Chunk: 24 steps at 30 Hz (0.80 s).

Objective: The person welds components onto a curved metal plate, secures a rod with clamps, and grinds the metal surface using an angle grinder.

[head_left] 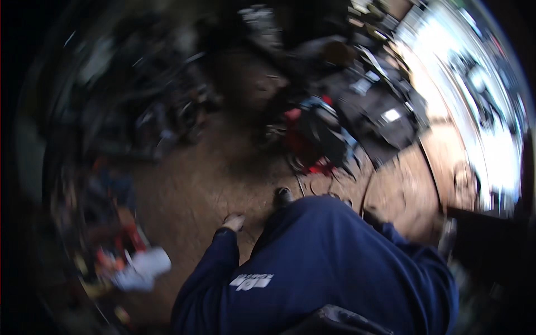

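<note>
My left hand point(234, 221) hangs low beside my body, past the cuff of a dark blue sleeve. Motion smears its fingers, and no object can be made out in it. Brown floor point(195, 195) lies beneath it. On the other side my right sleeve point(410, 248) reaches forward. At its end my right hand point(375, 219) is only a dark blur, partly behind my torso, so its fingers and anything in them cannot be made out. A shoe point(283, 195) shows just ahead of my body.
Ahead to the right is a blurred red and black heap point(315, 139) beside a large dark flat-topped thing point(385, 114). A dark cable point(430, 167) curves over the floor. Dark machinery or clutter point(162, 117) stands at the left, with a white bundle point(148, 265) nearer me.
</note>
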Motion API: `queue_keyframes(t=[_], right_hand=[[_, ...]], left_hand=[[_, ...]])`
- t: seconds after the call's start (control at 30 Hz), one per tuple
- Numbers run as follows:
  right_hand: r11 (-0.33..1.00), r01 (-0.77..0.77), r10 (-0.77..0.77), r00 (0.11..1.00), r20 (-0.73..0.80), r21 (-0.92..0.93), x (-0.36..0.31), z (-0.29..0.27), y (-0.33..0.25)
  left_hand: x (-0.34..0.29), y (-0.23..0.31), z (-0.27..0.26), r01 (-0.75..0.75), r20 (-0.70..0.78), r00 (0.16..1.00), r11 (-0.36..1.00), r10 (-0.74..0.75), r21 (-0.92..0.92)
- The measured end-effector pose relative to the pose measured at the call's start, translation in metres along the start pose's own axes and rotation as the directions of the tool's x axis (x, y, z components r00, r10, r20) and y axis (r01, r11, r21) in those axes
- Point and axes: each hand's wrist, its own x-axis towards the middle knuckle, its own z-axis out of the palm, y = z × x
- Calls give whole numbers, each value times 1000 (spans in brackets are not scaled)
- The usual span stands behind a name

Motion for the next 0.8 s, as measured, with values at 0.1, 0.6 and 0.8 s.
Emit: queue_keyframes(t=[0.1, 0.6, 0.8], right_hand=[[998, -36, 23, 968, -252, -46, -59, 33, -43], [959, -250, 282, 879, -385, 133, -109, 42, 80], [874, -157, 265, 948, -179, 461, -81, -48, 82]], left_hand=[[2, 20, -21, 40, 12, 999, 964, -44, 263], [39, 200, 19, -357, 111, 934, 904, 340, 235], [12, 201, 90, -195, 4, 980, 948, 201, 253]])
